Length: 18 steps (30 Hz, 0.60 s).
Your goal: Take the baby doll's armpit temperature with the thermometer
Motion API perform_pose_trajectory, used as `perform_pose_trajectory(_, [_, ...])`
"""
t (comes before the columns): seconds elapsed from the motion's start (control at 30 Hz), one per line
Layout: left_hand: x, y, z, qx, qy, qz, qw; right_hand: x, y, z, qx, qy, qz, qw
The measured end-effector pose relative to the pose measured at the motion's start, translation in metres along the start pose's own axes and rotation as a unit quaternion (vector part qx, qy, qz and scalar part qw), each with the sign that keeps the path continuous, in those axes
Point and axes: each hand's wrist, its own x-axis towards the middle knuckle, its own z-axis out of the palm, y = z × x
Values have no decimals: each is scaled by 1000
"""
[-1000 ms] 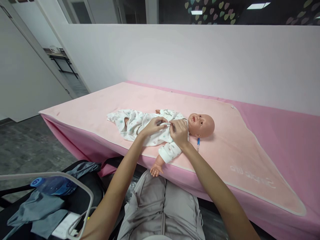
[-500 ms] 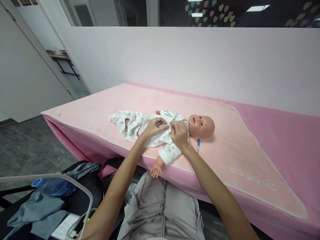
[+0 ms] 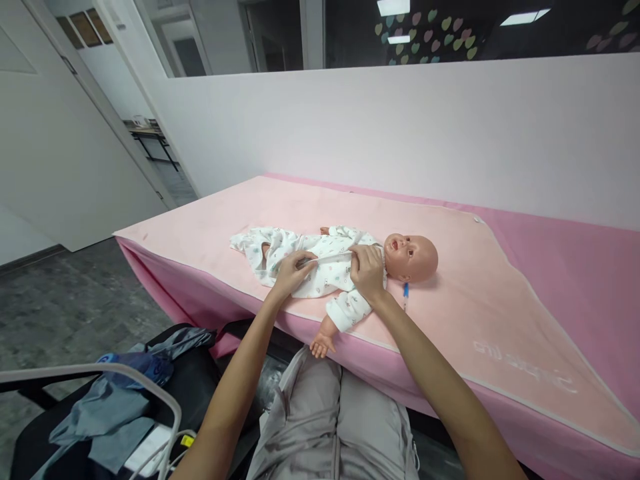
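A baby doll (image 3: pixel 411 255) lies on its back on a pale pink mat (image 3: pixel 480 293), head to the right. It wears a white printed sleepsuit (image 3: pixel 327 279). My left hand (image 3: pixel 291 272) pinches the suit's front edge at the belly. My right hand (image 3: pixel 367 271) pinches the same edge near the chest, close to the doll's chin. The strip of cloth is stretched taut between the two hands. One doll arm (image 3: pixel 334 327) hangs over the table's near edge. A small blue-tipped item (image 3: pixel 405 295) lies just below the doll's neck.
The mat covers a long table with a deeper pink cover (image 3: pixel 575 267), set against a white partition wall (image 3: pixel 400 127). At lower left a dark seat holds grey-blue cloth (image 3: pixel 100 417) and a white tube frame (image 3: pixel 150 393). My grey trousers (image 3: pixel 330 427) show below.
My left hand has slid left along the suit, away from my right hand, stretching the front edge between them. The view has shifted slightly.
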Motion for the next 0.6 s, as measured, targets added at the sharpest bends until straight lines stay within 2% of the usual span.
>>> perform_pose_trajectory(0.2, [1,-4,0,2,21,-35,999,0,0,0,0,-11,3,1000])
perform_pose_trajectory(0.6, [0,4,0,44,17,-11,999,1,-1,0,-9,-13,3,1000])
